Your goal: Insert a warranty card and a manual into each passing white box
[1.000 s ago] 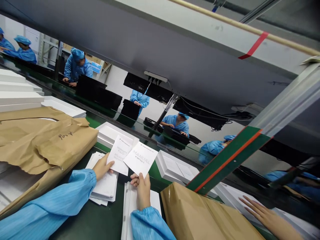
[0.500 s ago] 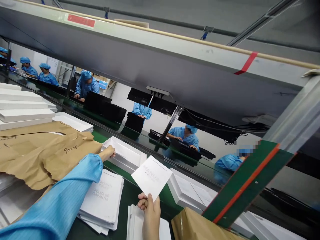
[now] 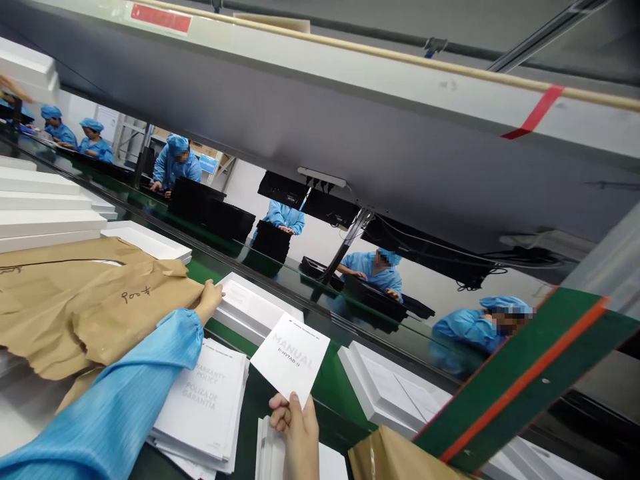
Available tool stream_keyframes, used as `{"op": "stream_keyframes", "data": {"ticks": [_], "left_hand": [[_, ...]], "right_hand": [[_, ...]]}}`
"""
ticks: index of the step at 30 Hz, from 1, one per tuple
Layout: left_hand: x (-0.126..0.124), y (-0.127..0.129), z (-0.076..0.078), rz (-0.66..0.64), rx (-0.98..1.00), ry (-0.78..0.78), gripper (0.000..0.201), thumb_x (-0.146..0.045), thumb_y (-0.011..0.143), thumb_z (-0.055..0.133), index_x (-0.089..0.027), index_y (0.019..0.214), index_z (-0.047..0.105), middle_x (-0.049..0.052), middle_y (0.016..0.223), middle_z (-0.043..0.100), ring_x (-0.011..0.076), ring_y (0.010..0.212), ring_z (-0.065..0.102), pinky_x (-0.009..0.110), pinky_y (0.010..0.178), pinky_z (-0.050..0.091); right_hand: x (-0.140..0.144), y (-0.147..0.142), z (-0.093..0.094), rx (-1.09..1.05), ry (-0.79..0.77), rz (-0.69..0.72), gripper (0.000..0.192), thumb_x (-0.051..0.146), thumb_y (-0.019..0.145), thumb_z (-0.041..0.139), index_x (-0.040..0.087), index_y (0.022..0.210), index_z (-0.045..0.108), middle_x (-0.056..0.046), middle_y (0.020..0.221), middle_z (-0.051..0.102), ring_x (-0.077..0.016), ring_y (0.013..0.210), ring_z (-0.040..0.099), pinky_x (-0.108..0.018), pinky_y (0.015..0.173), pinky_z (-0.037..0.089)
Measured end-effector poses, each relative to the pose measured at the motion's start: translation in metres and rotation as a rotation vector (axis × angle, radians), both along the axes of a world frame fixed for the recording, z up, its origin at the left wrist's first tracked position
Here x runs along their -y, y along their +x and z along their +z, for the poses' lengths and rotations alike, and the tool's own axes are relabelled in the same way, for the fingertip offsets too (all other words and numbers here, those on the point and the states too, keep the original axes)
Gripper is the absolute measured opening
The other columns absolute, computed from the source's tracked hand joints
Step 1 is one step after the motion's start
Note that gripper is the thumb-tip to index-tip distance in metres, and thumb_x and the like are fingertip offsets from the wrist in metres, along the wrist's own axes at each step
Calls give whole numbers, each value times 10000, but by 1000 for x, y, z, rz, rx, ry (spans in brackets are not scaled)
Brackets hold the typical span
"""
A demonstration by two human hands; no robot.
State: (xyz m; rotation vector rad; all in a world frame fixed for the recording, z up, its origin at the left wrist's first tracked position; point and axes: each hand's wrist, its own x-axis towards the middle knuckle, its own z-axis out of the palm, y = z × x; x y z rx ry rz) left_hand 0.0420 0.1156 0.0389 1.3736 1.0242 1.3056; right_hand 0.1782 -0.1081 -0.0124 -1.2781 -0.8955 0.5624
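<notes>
My right hand (image 3: 296,433) pinches the lower corner of a white manual booklet (image 3: 291,358) and holds it up above a stack of manuals (image 3: 273,457). My left hand (image 3: 209,299), arm stretched out in a blue sleeve, rests on the near left edge of an open white box (image 3: 260,310) on the green belt; its grip on the box cannot be made out. Below that arm lies a stack of white warranty policy leaflets (image 3: 203,407).
Torn brown wrapping paper (image 3: 85,300) covers stock at left, with stacked white boxes (image 3: 47,213) behind it. Another open white box (image 3: 390,393) sits on the belt at right, near a brown paper bundle (image 3: 395,460). Several people in blue work across the line.
My left hand let go of the warranty leaflet and reached forward to the white box, which has come a little nearer. My right hand keeps the manual raised.
</notes>
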Motion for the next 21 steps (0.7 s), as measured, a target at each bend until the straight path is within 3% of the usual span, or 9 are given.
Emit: {"op": "stream_keyframes", "data": {"ticks": [4,8,13,17,21], "left_hand": [[22,-10,11,33,40,-43,295,-212,766,329,-105,1035,387,112,982,495,117,743,547,228,581,420],[54,-27,22,-23,50,25,233,-271,739,354,-175,921,464,40,963,511,105,748,536,209,598,400],[88,-47,12,-78,-105,162,185,-259,702,389,-173,822,501,19,845,528,112,673,506,251,653,389],[97,-62,-5,-70,-224,162,184,-263,697,382,-173,799,507,26,852,514,111,637,485,258,640,390],[91,-69,-18,4,-240,160,183,-248,699,373,-177,794,511,22,828,516,110,635,476,254,643,392]], "right_hand": [[6,-4,8,-14,15,-35,96,430,701,410,342,737,426,-3,548,571,-159,398,495,-320,372,318],[6,-3,40,15,-3,0,198,381,723,452,217,821,398,22,563,573,-105,434,495,-230,412,354],[-42,18,78,-45,-90,-20,158,288,752,438,174,862,433,42,540,541,-73,424,479,-186,415,366],[-91,47,77,-89,-253,-37,209,277,790,421,135,936,470,-11,768,544,-91,571,516,-244,509,435],[-113,69,65,-102,-360,-58,276,291,777,447,149,1014,454,-56,991,496,-162,807,514,-352,660,444]]}}
